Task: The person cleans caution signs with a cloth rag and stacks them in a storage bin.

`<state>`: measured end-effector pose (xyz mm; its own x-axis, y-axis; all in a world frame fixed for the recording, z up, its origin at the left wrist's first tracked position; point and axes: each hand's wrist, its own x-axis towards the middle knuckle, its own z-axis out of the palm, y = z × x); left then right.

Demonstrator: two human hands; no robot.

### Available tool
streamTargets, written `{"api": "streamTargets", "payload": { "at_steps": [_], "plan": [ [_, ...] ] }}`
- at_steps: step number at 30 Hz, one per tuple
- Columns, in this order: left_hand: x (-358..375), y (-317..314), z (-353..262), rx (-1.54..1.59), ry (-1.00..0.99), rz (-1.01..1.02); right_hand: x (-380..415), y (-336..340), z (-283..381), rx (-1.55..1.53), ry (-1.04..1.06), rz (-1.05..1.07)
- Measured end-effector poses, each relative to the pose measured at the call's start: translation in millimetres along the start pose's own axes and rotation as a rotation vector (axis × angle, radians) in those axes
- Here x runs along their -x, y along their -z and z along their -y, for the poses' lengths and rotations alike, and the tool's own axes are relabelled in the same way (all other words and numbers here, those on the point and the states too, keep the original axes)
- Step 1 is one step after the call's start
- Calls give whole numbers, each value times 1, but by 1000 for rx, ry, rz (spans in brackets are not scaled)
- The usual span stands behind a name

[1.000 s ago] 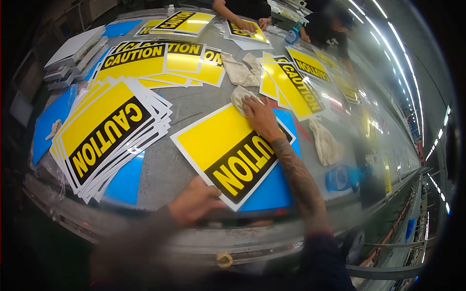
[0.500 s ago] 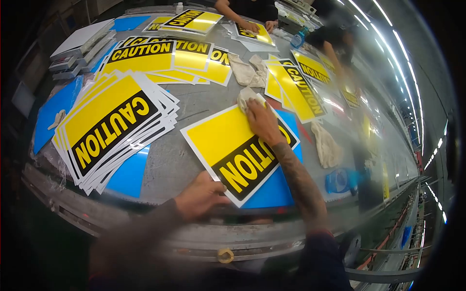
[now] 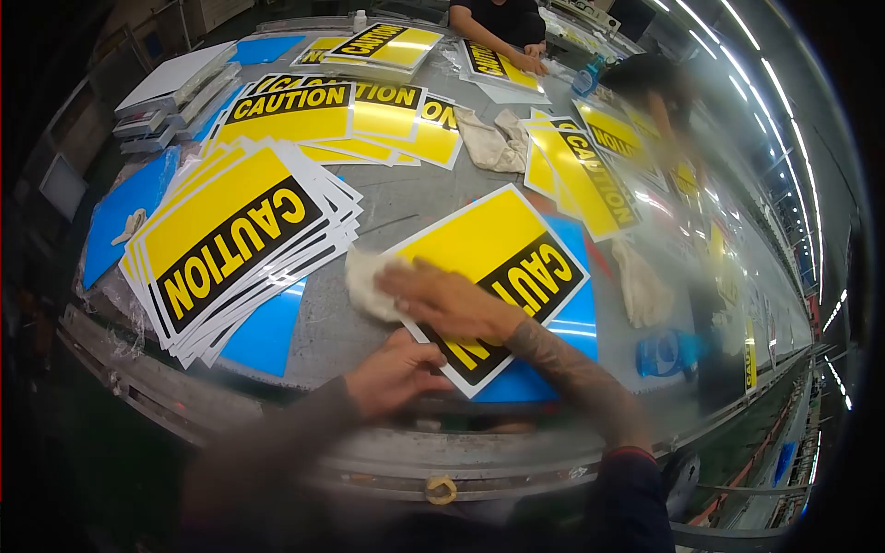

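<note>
The caution sign [image 3: 489,226] lay flat between and partly under the hands, on a blue sheet [image 3: 570,341] near the table's front edge. Its left side was crossed by the right hand [image 3: 447,300], whose blurred fingers were stretched over a white cloth [image 3: 367,288]; whether the cloth was pinched cannot be told. The left hand [image 3: 392,376] was held at the sign's near-left edge, fingers bent; whether the edge was pinched cannot be told.

The sign's long axis was slanted from near left to far right. Its lettering was seen upside down, with the black band turned toward the lower right.

On the grey metal table [image 3: 396,198], a fanned stack of signs [image 3: 226,221] was set to the left, and a pale fabric piece [image 3: 495,143] beyond. A person [image 3: 498,26] was seen at the far side, and rows of ceiling lights [image 3: 785,111] were lit at right.
</note>
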<state>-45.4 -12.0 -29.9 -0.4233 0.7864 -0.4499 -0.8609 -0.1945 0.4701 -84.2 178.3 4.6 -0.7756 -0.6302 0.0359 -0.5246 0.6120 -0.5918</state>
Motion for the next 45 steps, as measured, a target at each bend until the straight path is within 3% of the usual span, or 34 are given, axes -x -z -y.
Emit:
{"api": "streamTargets", "payload": {
  "at_steps": [3,5,9,11,14,15,17,19,21,23,25,27,28,29,30,32,33,35,36,37,39,40,41,45],
  "plan": [
    [1,2,2,-20,32,-1,9,7,2,-12,118,107],
    [2,-3,1,-40,-18,32,14,17,-13,118,101,-4],
    [5,-10,-1,-79,-20,44,36,36,-92,460,-244,-382],
    [9,-15,-4,-77,-19,46,41,37,-103,492,-359,-448],
    [10,-20,-7,-138,-20,32,40,12,-49,180,-251,-300],
    [11,-23,-7,-146,-7,5,40,2,-27,208,-89,-229],
    [12,-24,-10,-175,23,-43,46,-4,9,67,5,-115],
    [4,-5,6,-416,-113,30,56,5,4,31,94,-35],
    [9,-20,0,-92,-19,18,74,17,-32,296,-50,-150],
    [15,-32,-2,-168,-29,-31,96,50,-85,435,-350,-271],
    [17,-35,-1,-222,-44,-62,123,65,-143,647,-510,-456],
    [17,-36,-1,-233,-42,-59,123,52,-151,644,-509,-469],
    [15,-33,0,-241,-48,-60,119,44,-149,644,-508,-480],
    [14,-32,1,-250,-49,-63,103,38,-102,372,-469,-432],
    [13,-32,0,-252,-42,-61,95,19,-71,335,-298,-376],
    [14,-33,0,-249,-39,-96,80,-14,1,264,-168,-139],
    [15,-33,0,-248,-32,-115,84,-19,13,221,-105,-180],
    [13,-30,3,-208,-35,-56,99,1,-21,389,-223,-216],
    [14,-32,2,-227,-39,-63,112,14,-49,530,-245,-361],
    [16,-35,0,-242,-49,-71,131,25,-90,678,-367,-319],
    [14,-34,1,-201,-51,-47,142,46,-113,610,-584,-576],
    [15,-34,0,-199,-42,-43,143,34,-112,677,-534,-543],
    [14,-35,-1,-193,-47,-42,142,16,-108,745,-481,-512],
    [9,-20,1,-176,-21,-2,101,-25,36,159,-274,-221]
  ]
}}
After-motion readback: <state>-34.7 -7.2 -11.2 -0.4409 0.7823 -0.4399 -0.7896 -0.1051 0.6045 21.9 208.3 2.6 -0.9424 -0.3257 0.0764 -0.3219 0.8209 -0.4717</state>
